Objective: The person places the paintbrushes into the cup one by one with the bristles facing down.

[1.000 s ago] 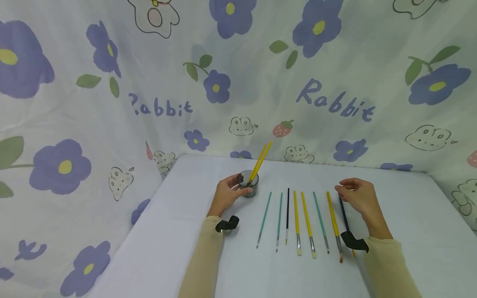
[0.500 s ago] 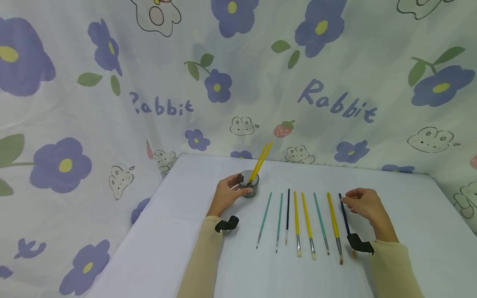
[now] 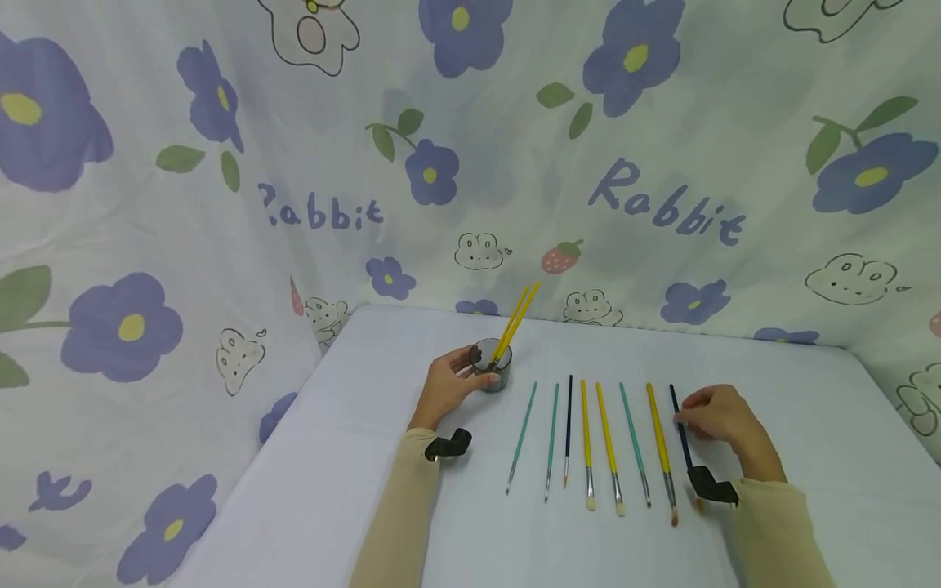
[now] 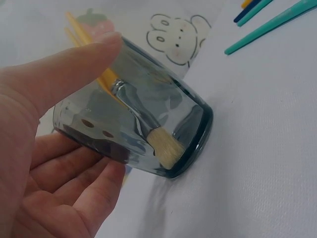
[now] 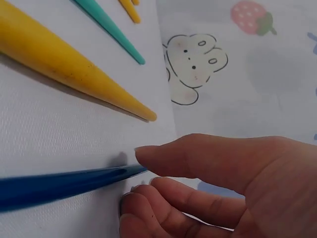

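Note:
My left hand (image 3: 450, 385) holds a smoky clear glass cup (image 3: 494, 377), thumb on one side and fingers on the other. Two yellow paintbrushes (image 3: 515, 325) lean in the cup; the left wrist view shows pale bristles (image 4: 167, 148) at its base. At the right end of a row of paintbrushes, my right hand (image 3: 724, 415) is at the handle of a dark blue paintbrush (image 3: 684, 445). In the right wrist view the thumb (image 5: 171, 157) overlaps the tip of the blue handle (image 5: 64, 184), with curled fingers below and a small gap showing. The brush lies on the table.
Several more brushes lie side by side on the white table (image 3: 309, 490): teal (image 3: 522, 437), black (image 3: 568, 429), yellow (image 3: 605, 433) and a thicker yellow brush (image 3: 658, 433) beside the blue one. Behind rises a flower-patterned cloth (image 3: 500, 188).
My right hand has moved down and slightly right, from above the blue brush's top end to lower along its handle. The left hand and the cup have stayed in place.

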Demonstrator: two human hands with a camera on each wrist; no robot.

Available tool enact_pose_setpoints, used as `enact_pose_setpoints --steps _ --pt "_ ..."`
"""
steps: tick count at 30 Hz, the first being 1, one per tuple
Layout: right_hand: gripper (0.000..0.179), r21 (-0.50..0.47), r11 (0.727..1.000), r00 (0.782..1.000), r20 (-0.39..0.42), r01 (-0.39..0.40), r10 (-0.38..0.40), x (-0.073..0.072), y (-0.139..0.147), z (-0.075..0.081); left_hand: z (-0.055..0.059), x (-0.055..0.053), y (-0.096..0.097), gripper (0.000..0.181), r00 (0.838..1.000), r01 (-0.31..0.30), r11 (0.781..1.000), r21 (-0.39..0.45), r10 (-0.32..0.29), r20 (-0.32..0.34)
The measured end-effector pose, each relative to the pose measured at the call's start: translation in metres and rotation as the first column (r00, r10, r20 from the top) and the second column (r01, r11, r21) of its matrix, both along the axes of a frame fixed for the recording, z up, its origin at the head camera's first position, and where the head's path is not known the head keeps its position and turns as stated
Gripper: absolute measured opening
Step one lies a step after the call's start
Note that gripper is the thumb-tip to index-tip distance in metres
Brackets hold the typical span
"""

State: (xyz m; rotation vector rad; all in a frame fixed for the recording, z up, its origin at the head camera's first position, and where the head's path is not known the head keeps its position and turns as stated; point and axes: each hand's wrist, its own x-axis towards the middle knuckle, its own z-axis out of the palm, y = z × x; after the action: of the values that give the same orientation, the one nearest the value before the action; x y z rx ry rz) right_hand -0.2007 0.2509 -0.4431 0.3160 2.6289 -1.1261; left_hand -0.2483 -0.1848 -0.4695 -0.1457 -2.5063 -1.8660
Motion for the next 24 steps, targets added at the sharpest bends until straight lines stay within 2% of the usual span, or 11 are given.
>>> enact_pose_setpoints --steps 15,24 --pt "0.029 0.106 0.994 0.997 0.074 -0.023 0.015 0.0020 -0.0020 -0.0046 -0.0034 0.0029 -0.0020 0.081 1.000 0.001 0.999 0.034 -0.001 0.012" --pt "0.031 0.181 0.980 0.996 0.031 -0.086 0.082 0.0042 -0.0026 -0.0009 -0.0014 0.0026 -0.0004 0.081 1.000 -0.001 1.000 0.024 0.001 -0.012"
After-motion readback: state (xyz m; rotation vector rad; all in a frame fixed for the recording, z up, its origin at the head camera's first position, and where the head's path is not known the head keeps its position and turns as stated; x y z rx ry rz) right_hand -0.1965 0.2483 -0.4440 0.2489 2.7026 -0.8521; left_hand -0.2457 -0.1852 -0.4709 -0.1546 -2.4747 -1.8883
